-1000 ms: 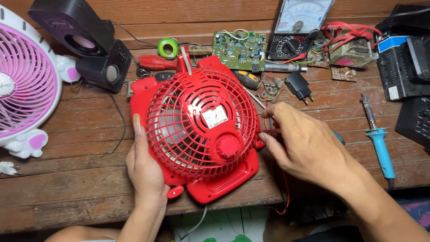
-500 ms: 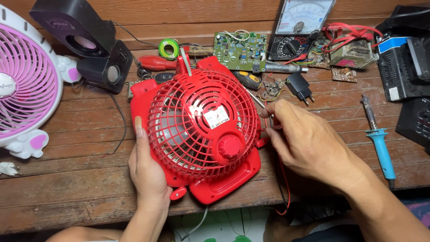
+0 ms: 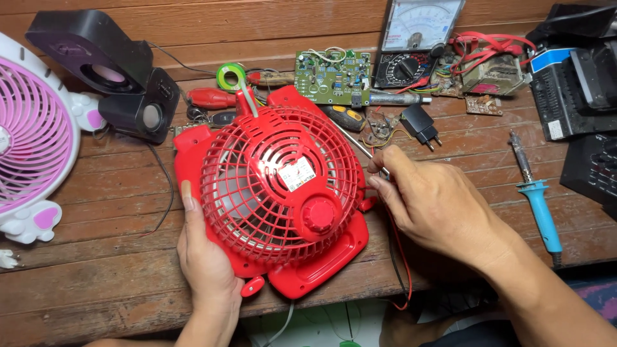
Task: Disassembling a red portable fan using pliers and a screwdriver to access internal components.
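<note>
A: What sits closest, at the near edge of the table (image 3: 96,289)?

B: A red plastic fan (image 3: 273,199), lying flat on worn brown planks, its round ribbed grille facing up with a knob near the middle. The left hand (image 3: 202,263) cups its left rim, fingers spread flat along the plastic, a loose grip rather than a pinch.

A: And the right hand (image 3: 437,209)?

B: Just beside the fan's right rim, fingertips pressed together on a thin metal probe (image 3: 360,146); a red wire (image 3: 402,257) trails down over the near edge.

A: Farther back?

B: A blue-handled soldering iron (image 3: 536,205) lies toward the right edge. At the left edge stands a white and pink fan (image 3: 29,148), with two glossy black speakers (image 3: 109,77) behind it. Along the far edge: a green circuit board (image 3: 333,77), an analogue meter (image 3: 418,42) with a dial, a roll of green tape (image 3: 230,76), a small black plug adapter (image 3: 421,125).
</note>
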